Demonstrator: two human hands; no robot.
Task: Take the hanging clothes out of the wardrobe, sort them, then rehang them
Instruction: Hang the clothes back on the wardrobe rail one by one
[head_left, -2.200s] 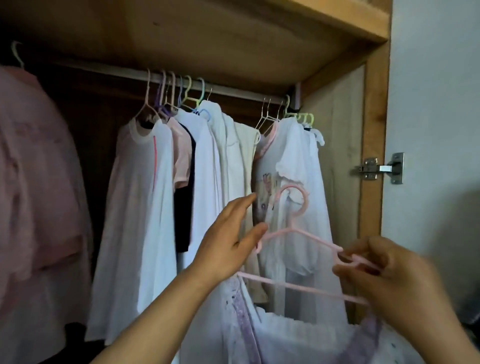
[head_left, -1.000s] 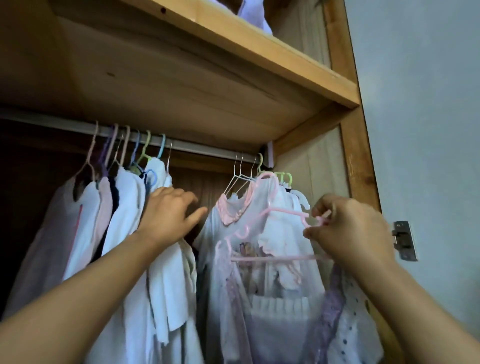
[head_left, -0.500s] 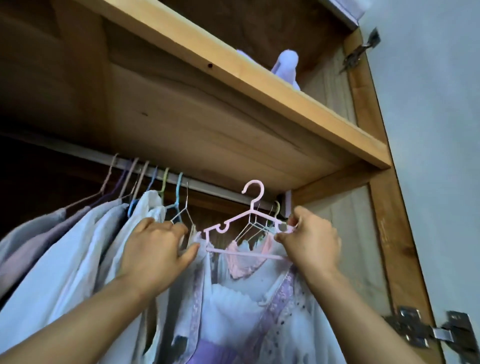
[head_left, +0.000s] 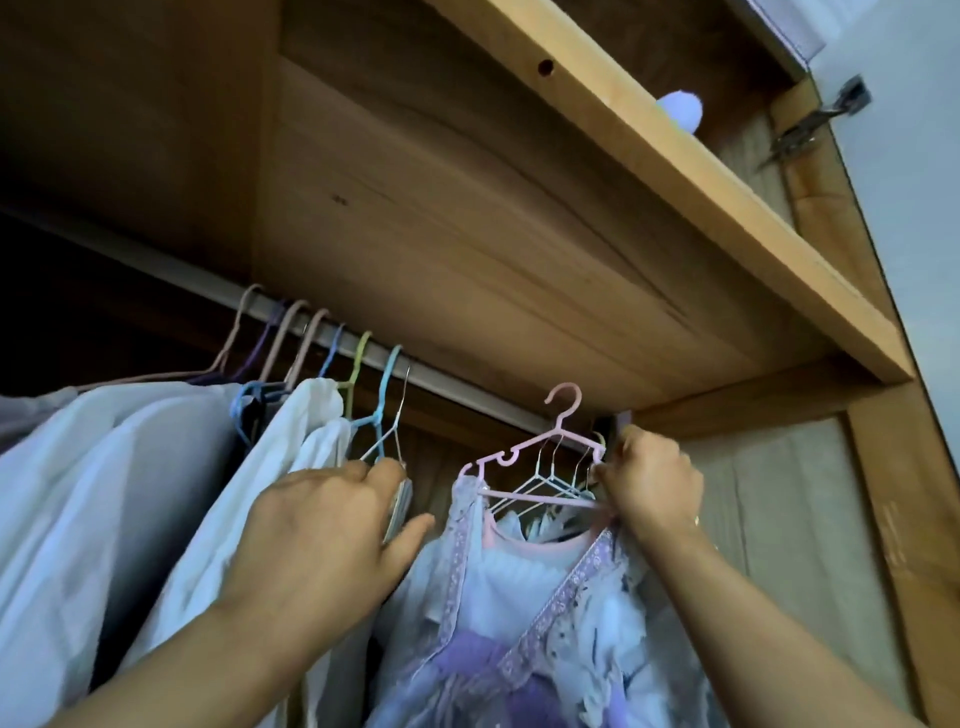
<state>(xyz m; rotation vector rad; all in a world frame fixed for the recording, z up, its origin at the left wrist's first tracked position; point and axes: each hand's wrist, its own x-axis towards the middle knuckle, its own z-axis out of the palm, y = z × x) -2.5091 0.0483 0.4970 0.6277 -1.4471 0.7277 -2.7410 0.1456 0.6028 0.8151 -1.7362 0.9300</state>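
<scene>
Nearing rail (head_left: 457, 383): pink hanger (head_left: 540, 452), higher

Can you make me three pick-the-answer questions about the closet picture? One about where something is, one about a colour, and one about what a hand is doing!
1. Where is the hook of the pink hanger?
A. on the rail
B. just under the shelf, not yet over the rail
C. on the floor

2. What colour is the trim on the dress on that hanger?
A. purple
B. red
C. black

3. What is the right hand doing?
A. hanging idle
B. pointing at the wall
C. gripping the hanger's end

Answers: B, the hook stands free in front of the rail; A, purple lace bands run down the dress; C, its fingers curl round the hanger's right end.
</scene>
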